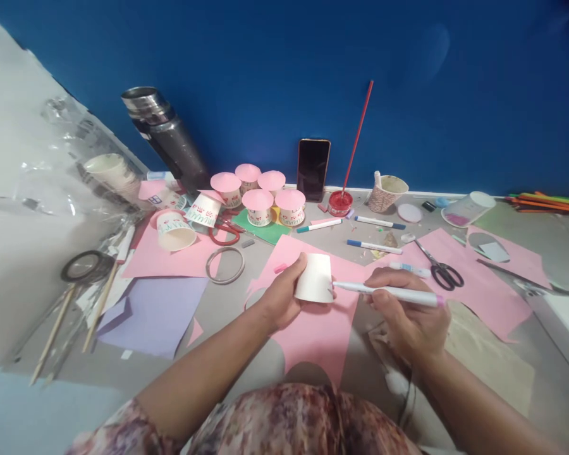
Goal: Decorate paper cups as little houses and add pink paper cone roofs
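Note:
My left hand [281, 294] is closed around a plain white paper cup [315, 278], held upside down over a pink paper sheet [313, 328]. My right hand [408, 316] grips a white marker with a pink end [389, 292], lying nearly level with its tip touching the cup's right side. Behind them stand several decorated cups with pink lids [258, 193] on a green card.
Markers [373, 246], scissors [442, 270], red-handled scissors [225, 232], a tape ring [225, 264], a phone [313, 168] leaning on the blue wall, a red paint pot with stick [340, 202], a flask [168, 136], lilac paper [154, 313] and tipped cups [175, 229] lie around.

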A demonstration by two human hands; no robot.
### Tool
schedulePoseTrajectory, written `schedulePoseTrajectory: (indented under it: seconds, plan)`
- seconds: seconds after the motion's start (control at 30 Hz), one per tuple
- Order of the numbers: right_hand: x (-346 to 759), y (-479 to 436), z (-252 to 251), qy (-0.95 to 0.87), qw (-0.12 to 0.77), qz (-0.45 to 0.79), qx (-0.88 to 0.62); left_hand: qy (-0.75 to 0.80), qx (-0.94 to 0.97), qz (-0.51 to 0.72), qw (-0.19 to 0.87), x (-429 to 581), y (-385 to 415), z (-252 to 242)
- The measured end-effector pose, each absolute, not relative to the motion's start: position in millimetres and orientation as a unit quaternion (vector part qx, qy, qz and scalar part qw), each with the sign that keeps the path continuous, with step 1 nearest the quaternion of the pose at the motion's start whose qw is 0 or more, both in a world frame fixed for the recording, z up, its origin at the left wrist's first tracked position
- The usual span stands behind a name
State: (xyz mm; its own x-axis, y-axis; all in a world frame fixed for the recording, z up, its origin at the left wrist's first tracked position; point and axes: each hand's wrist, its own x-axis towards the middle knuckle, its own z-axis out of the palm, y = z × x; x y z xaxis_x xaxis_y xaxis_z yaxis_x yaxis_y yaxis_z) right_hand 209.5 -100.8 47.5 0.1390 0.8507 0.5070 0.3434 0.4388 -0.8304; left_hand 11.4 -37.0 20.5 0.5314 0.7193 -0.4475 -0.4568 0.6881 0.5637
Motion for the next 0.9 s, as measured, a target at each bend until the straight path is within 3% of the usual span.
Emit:
schedulePoseTrajectory:
  seconds: [0.13, 0.3, 0.63, 0.9]
  plan:
    - [211.4, -100.3, 48.2, -0.672, 0.555, 0.196, -0.449, 0.318, 0.218, 0.37, 0.845, 14.4, -40.2, 19.7]
    - [211.8, -102.9, 43.8, -0.613, 0.586, 0.224, -0.481, 0.311, 0.182, 0.389, 0.848, 11.4, -38.7, 20.1]
    - [217.3, -105.7, 39.1, -0.587, 0.607, 0.252, -0.473, 0.218, 0.136, 0.252, 0.933, 8.8, -42.5, 22.6]
    - [216.7, -107.1, 45.2, -0.609, 0.604, 0.236, -0.458, 0.262, 0.207, 0.328, 0.884, 6.6, -39.8, 26.5]
